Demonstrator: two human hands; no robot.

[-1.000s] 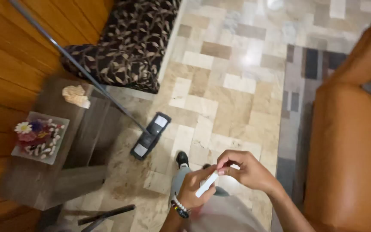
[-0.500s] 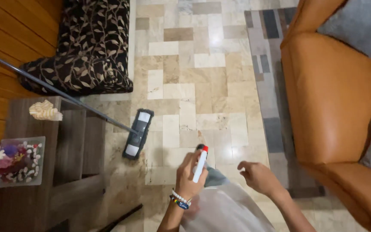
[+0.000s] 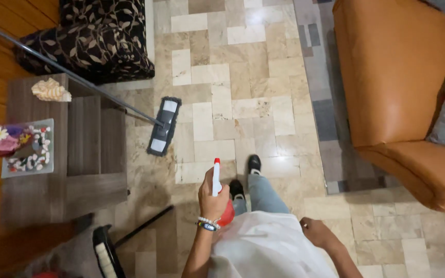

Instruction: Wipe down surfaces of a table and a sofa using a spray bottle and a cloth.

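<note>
1. The left hand (image 3: pixel 211 198) is closed around a spray bottle (image 3: pixel 216 177), its fingers wrapped round the white neck. The red-tipped nozzle points forward over the tiled floor (image 3: pixel 243 92), and the bottle's red body shows just below the hand, in front of the person's white shirt.

2. The right hand (image 3: pixel 316 232) hangs low beside the hip and holds nothing that can be seen; whether its fingers are curled or loose is hard to tell from this angle.

3. A flat mop (image 3: pixel 163 126) lies on the tiles ahead and to the left, well apart from both hands. Its grey handle (image 3: pixel 63 72) slants up across the corner of a wooden table (image 3: pixel 86 154), which carries a seashell (image 3: pixel 50 90) and a tray of flowers (image 3: pixel 20 146).

4. Judged from this, the step in hand is wetting the floor: the bottle is raised and aimed at the tiles between the shoes and the mop head.

5. The next move calls for a finger on the trigger and the nozzle kept over bare tile, away from the patterned rug (image 3: pixel 318 77) and the orange sofa (image 3: pixel 403 82) at the right.
</note>
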